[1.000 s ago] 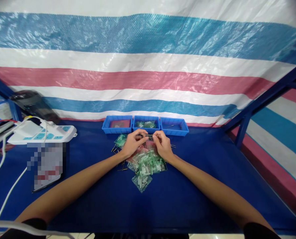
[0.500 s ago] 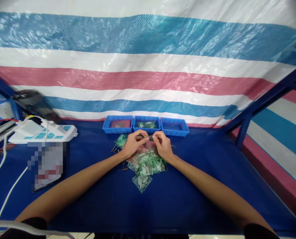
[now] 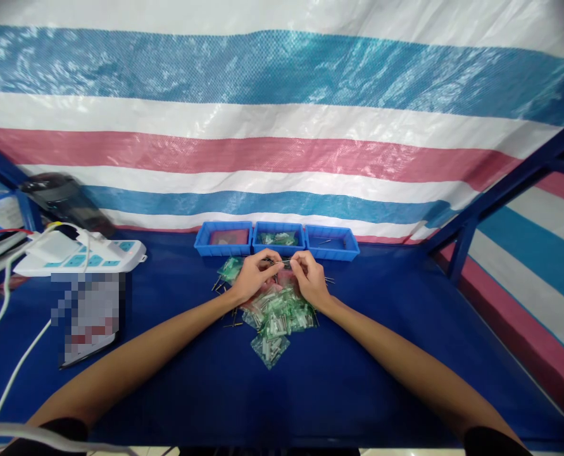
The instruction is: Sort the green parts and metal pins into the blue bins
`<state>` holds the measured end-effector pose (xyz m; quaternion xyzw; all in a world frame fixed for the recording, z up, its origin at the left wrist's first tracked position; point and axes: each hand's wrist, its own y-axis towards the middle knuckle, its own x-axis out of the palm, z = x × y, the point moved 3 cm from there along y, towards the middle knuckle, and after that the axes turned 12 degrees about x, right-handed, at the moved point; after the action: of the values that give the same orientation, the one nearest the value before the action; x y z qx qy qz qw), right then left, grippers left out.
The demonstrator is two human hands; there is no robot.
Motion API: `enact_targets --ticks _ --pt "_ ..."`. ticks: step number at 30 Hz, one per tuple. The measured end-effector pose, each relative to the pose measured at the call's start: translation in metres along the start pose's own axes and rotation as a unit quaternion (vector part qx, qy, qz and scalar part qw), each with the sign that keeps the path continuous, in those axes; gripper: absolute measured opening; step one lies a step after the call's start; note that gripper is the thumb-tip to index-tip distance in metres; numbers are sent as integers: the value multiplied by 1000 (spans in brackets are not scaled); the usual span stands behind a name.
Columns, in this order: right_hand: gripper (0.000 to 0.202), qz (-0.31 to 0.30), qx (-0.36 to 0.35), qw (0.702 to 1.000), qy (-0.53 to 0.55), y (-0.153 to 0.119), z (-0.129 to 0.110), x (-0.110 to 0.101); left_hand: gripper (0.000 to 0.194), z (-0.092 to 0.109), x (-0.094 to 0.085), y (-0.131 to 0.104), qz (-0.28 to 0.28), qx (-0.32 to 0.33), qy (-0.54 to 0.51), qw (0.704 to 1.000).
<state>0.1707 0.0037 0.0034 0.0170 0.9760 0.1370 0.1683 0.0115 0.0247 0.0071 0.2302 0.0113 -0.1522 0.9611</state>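
Note:
Between my two hands a thin metal rod point(image 3: 286, 261) is stretched sideways. My left hand point(image 3: 257, 275) pinches its left end, and my right hand point(image 3: 312, 278) pinches the right end. Below and between them lies a pile of small clear and green plastic bags point(image 3: 282, 313) with white and metal pieces inside. A reddish bag point(image 3: 273, 286) shows partly under my hands. Loose thin metal pins point(image 3: 235, 316) lie to the left of the pile, and a few more stick out beyond my right hand.
Three blue bins stand behind my hands: left point(image 3: 224, 249) with a reddish bag, middle point(image 3: 280, 247) with green bags, right point(image 3: 333, 252) with thin pieces. At left are a white power strip point(image 3: 80, 258), cables, a dark bottle point(image 3: 68, 199) and a blurred-out flat device point(image 3: 94, 316).

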Motion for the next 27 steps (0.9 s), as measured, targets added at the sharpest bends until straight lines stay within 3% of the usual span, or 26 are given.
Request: enact_targets --ticks 10,27 --pt "17 1 -3 1000 7 0 1 0 27 3 0 -2 -35 -23 24 999" --pt "14 5 -23 1000 -11 0 1 0 23 3 0 -1 -40 -15 20 999"
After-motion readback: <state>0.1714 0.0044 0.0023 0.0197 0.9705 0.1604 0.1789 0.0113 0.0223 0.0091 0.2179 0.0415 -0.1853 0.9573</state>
